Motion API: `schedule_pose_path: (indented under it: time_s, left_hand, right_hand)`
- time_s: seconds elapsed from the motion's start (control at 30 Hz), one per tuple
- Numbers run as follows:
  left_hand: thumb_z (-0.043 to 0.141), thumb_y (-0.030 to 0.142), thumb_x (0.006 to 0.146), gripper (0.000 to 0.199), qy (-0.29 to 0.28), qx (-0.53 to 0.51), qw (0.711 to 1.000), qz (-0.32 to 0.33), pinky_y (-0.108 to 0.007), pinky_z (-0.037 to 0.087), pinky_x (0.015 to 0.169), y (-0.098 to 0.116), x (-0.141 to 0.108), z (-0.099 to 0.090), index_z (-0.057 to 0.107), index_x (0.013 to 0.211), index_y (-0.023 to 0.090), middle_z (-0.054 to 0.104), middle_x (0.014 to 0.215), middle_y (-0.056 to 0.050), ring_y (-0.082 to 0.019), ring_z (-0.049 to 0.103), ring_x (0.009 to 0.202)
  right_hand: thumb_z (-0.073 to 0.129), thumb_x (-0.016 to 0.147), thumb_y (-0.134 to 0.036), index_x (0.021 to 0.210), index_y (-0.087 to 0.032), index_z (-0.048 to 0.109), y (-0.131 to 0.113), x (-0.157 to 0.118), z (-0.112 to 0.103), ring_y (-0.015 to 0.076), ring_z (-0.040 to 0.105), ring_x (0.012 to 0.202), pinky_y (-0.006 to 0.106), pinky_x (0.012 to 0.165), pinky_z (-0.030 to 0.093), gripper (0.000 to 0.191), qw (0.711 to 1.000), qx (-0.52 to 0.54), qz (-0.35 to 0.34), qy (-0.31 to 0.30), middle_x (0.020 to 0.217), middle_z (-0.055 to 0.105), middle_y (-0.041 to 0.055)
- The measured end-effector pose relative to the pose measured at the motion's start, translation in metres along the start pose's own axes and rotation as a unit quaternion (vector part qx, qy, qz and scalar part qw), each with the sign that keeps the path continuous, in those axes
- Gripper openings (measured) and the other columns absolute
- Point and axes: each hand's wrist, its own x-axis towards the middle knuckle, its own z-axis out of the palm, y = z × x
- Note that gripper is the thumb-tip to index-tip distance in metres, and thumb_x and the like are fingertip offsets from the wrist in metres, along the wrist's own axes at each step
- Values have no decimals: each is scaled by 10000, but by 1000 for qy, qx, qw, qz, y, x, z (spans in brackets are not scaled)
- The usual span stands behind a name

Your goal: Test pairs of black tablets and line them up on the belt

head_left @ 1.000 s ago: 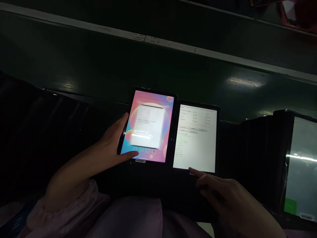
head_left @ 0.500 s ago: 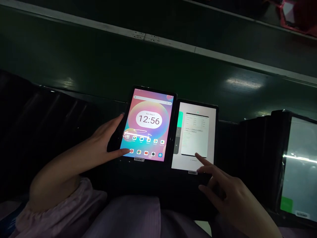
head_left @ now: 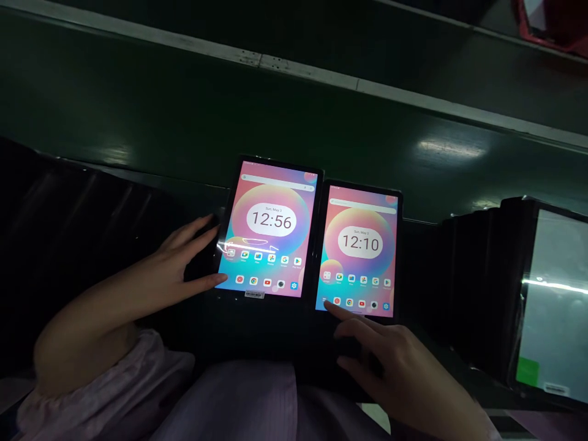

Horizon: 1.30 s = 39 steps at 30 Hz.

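Observation:
Two lit tablets lie side by side in front of me. The left tablet (head_left: pixel 271 236) shows a home screen with the time 12:56 and a barcode label (head_left: pixel 254 294) at its lower edge. On the right tablet (head_left: pixel 359 257) a like home screen reads 12:10. My left hand (head_left: pixel 188 257) is at the left tablet's left edge, fingers apart, its thumb over the lower left corner. With the index finger stretched out, my right hand (head_left: pixel 381 349) touches the lower left of the right tablet's screen; its other fingers are bent.
Dark upright stacked pieces stand in a row at the left (head_left: pixel 78 226). On the right, a similar row ends in a tablet (head_left: pixel 554 306) with a pale front and green sticker. A green bench surface (head_left: pixel 184 110) with a metal strip (head_left: pixel 312 73) lies beyond; a red tray (head_left: pixel 551 43) sits far right.
The right tablet's screen has gone from the recent-apps view to the home screen. My right hand has moved left and slightly down. My left hand has shifted slightly left, its thumb drawing back from the icons.

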Motion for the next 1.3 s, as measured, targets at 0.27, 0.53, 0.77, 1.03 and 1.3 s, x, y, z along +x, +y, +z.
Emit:
schedule_pose_path:
  time_s: [0.27, 0.53, 0.77, 1.03, 1.3]
  left_hand:
    - [546, 822, 830, 975, 61, 38, 989, 132, -621, 316, 1273, -30, 2, 18, 425, 1649, 309, 222, 1812, -63, -395, 205, 1658]
    - [662, 836, 717, 1039, 38, -6, 996, 78, -583, 476, 1171, -29, 0, 14, 521, 1598, 305, 276, 1798, -82, -451, 261, 1633]
    - [654, 844, 662, 1056, 27, -38, 997, 61, -600, 469, 1172, -20, 0, 10, 568, 1561, 297, 318, 1780, -85, -460, 267, 1630]
    - [635, 851, 613, 1095, 36, -43, 997, 44, -639, 426, 1198, -15, 2, 10, 603, 1522, 241, 348, 1760, -122, -470, 300, 1614]
    - [725, 707, 754, 829, 154, -165, 973, 52, -614, 556, 1103, -9, 6, 6, 646, 1485, 324, 513, 1667, -58, -438, 574, 1439]
  right_hand:
    - [657, 925, -135, 994, -240, 691, -6, 0, -2, 65, 575, 394, 253, 476, 562, 129, 1000, 12, 2, 2, 1363, 777, 73]
    - [509, 1054, -195, 851, -238, 672, -5, 7, 1, 100, 661, 461, 253, 491, 559, 264, 996, 31, -53, 64, 1143, 852, 51]
    - [514, 1080, -187, 824, -231, 658, -1, 13, 3, 97, 671, 449, 242, 498, 569, 298, 988, 29, -88, 122, 1074, 864, 43]
    - [558, 1066, -158, 790, -222, 645, -1, 16, 5, 130, 774, 584, 225, 481, 570, 296, 983, 28, -97, 155, 1072, 864, 46]
    - [631, 1016, -144, 1049, -256, 674, 36, 34, 9, 267, 806, 1018, 412, 766, 701, 125, 876, -88, -3, 474, 1067, 827, 86]
